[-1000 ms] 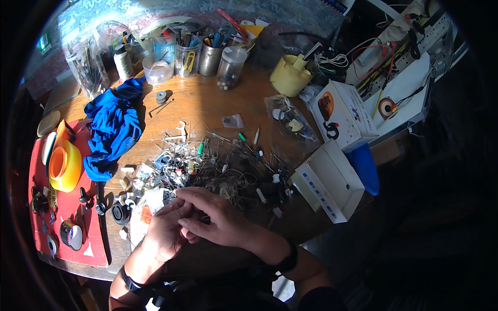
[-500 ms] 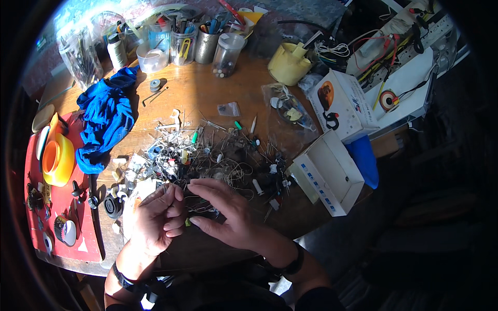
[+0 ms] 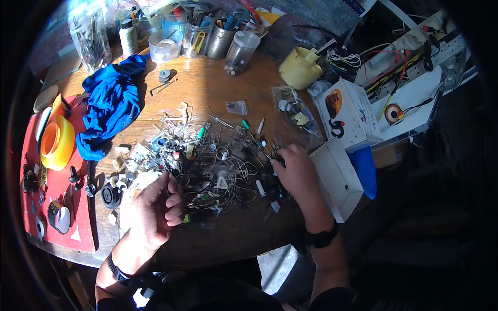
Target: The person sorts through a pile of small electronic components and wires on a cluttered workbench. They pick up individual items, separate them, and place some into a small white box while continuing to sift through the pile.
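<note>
1. Distance now separates the left hand from the right hand; a second ago they are cupped together, and half a second ago still close, the right palm facing the left fist.
2. From where I stand, the left grip looks mostly closed: fingers curled in, thumb near the forefinger. I can't tell whether the tips meet or pinch something slender.
3. The right grip is partly bent, fingertips down among dark bits, thumb a little apart from the forefinger. Whether it has hold of any piece, I can't make out.
4. The heap of small parts lies between the two grips and spreads beyond them; the right fingertips are at its right-hand edge, the left knuckles at its near left side.
5. That parting, to my eye, turns joint handling into one hand reaching among the pieces while the other hangs back.
6. Just right of the right grip sits an open white box; below its fingers lies a white plunger-like piece.
7. Beside the left grip, on its outer side, are a white bag and a black round cap; a yellow-green bit lies just past its curled fingers.
</note>
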Action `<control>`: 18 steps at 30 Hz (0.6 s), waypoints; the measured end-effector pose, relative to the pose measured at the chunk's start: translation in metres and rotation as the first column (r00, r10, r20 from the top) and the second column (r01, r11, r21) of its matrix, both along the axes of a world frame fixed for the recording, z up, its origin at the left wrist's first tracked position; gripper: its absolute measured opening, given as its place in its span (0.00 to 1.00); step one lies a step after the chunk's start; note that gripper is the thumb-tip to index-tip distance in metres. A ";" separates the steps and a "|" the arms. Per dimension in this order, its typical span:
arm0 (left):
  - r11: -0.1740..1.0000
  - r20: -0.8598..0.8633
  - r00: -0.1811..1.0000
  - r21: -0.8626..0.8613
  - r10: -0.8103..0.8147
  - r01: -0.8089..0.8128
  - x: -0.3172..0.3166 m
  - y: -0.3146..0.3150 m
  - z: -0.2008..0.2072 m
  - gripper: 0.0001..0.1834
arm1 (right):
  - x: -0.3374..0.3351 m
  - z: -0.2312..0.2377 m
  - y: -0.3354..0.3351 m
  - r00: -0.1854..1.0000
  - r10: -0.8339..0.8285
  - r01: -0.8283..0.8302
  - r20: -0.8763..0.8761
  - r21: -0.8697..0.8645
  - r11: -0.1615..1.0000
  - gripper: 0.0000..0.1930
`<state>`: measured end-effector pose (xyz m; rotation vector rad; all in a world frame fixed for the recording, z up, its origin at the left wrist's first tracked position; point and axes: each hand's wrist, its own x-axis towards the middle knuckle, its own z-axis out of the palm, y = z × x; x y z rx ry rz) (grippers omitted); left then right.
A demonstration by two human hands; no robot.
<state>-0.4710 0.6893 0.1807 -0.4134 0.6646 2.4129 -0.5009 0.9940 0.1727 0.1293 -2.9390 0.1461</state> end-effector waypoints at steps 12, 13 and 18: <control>0.998 -0.013 0.998 -0.007 -0.056 0.056 0.000 -0.003 0.003 0.13 | -0.056 0.000 0.010 0.926 -0.220 0.196 0.306 0.108 0.975 0.11; 0.998 -0.013 0.998 -0.014 -0.055 0.055 0.000 -0.003 0.003 0.14 | -0.057 -0.001 0.009 0.924 -0.215 0.186 0.317 0.121 0.975 0.10; 0.998 -0.012 0.998 -0.006 -0.060 0.060 0.001 -0.003 0.002 0.14 | -0.064 -0.005 0.004 0.922 -0.228 0.183 0.312 0.169 0.969 0.10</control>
